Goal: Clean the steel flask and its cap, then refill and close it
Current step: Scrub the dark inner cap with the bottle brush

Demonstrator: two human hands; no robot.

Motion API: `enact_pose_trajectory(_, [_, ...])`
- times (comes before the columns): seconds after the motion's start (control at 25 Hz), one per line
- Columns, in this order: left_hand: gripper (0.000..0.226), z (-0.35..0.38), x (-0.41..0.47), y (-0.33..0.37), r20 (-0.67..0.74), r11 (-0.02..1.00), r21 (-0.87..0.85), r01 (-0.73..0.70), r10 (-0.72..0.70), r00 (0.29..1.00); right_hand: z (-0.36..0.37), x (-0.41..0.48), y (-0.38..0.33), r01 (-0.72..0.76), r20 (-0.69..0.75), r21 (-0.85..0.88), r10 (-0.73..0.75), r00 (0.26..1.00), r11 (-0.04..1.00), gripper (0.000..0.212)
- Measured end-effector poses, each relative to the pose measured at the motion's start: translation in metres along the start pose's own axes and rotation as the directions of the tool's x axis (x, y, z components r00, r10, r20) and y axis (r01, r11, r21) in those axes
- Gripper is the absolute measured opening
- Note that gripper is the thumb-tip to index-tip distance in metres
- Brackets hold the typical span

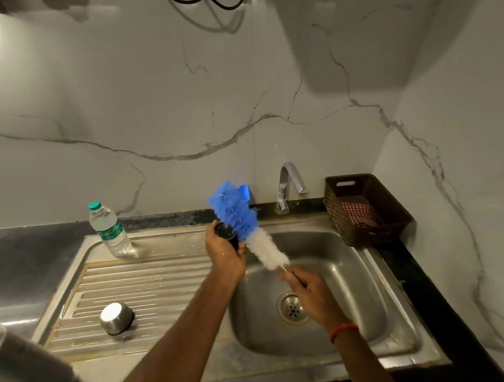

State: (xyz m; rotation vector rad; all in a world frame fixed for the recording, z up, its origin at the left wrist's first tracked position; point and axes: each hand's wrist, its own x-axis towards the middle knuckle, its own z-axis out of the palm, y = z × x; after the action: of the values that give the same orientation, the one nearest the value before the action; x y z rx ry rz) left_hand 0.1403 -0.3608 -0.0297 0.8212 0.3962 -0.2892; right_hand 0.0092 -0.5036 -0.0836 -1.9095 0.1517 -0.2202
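Head view: left hand (pixel 223 252) around one black cap (pixel 226 232), right hand (pixel 306 288) around one brush (pixel 240 218).

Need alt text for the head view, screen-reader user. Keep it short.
Over a steel sink, the left hand grips a small dark round part while the right hand holds a blue-and-white bottle brush by its handle, bristles beside it. A steel cup lies mouth down on the drainboard near a plastic water bottle; a brown basket is right of the tap.
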Motion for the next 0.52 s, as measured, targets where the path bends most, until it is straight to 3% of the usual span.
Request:
enact_pose_trajectory(0.16, [0.034, 0.000, -0.013, -0.020, 0.132, 0.969, 0.247, 0.007, -0.041, 0.990, 0.001, 0.019, -0.026, 0.012, -0.114, 0.036, -0.008, 0.993, 0.999, 0.026])
enact_pose_trajectory(0.4, [0.075, -0.005, -0.010, 0.013, 0.296, 0.904, 0.428, -0.014, -0.125, 0.947, -0.035, 0.003, -0.006, -0.010, -0.034, 0.097, 0.014, 0.999, 0.995, 0.027])
enact_pose_trajectory(0.52, [0.081, -0.001, -0.012, 0.010, 0.286, 0.862, 0.507, -0.025, -0.141, 0.948, -0.023, 0.024, -0.030, 0.052, -0.039, -0.032, -0.053, 0.998, 0.998, 0.026])
